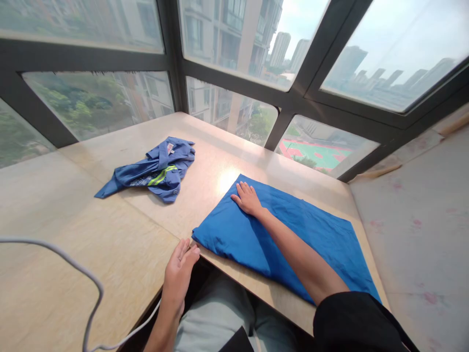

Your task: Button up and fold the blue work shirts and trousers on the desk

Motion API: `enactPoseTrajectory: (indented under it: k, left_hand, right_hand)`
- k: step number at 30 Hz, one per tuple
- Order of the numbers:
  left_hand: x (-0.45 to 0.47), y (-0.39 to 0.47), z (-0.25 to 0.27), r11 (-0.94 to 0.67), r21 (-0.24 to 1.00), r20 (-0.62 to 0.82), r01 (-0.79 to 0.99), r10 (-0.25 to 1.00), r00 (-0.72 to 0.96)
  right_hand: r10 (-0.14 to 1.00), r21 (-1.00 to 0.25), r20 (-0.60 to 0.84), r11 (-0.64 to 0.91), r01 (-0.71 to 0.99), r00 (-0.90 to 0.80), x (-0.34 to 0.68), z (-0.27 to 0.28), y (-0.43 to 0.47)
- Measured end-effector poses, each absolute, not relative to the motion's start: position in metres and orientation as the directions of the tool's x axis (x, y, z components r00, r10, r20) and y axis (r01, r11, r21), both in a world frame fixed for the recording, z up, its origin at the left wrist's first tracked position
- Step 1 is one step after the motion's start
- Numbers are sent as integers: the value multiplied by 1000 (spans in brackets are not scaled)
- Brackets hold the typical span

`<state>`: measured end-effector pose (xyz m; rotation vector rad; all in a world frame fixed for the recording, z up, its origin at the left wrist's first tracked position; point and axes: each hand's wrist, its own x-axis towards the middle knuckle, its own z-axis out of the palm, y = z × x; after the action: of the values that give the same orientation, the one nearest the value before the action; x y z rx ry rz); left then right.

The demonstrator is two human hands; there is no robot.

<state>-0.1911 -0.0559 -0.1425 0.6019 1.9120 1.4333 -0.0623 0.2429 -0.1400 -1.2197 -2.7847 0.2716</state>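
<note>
A blue cloth [227,234], folded into a long flat shape, lies on the wooden surface in front of me. My right hand [249,198] rests flat on it near its far left corner, fingers spread, the forearm crossing over the cloth. Beside the cloth's near left corner is my left hand [179,264], fingers stretched out with nothing visible in them. Whether its fingertips touch that corner I cannot tell. Further back on the left lies a crumpled blue garment [161,168] with yellow-green stripes and a white label.
A grey-white cable [95,281] loops over the left part of the wooden surface [47,205]. Dark-framed windows [234,83] border the back. A flowered wall [414,234] stands at the right. My legs [216,313] are below the front edge.
</note>
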Motion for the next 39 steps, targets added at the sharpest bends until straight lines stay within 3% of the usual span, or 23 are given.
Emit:
enactPoseTrajectory:
  k: [4, 8, 11, 20, 30, 35, 39]
  left_hand:
    - [-200, -44, -133, 375, 916, -188, 144, 716, -672]
    - [-209, -28, -124, 316, 853, -14, 415, 809, -587]
    - [-216, -24, -120, 291, 812, 32, 506, 843, -538]
    - [-234, -30, -117, 370, 780, -79, 504, 858, -507]
    - [-225, -20, -120, 119, 840, 228, 529, 807, -545]
    - [-225, -19, -122, 251, 852, 40, 460, 844, -534]
    - [-228, -18, -124, 312, 803, 61, 507, 804, -592]
  right_hand:
    - [718, -217, 86, 691, 690, -691, -55, -152, 244]
    - [719, -221, 86, 689, 690, -690, -52, -152, 246]
    - [718, -232, 101, 690, 686, -688, -52, -153, 247]
    - [720, -270, 116, 686, 676, -684, -51, -154, 247]
    - [730, -259, 87, 674, 692, -678, -52, -147, 243]
    - [731, -270, 97, 672, 689, -675, -52, -148, 244]
    - [732, -282, 104, 671, 686, -674, -52, -148, 244]
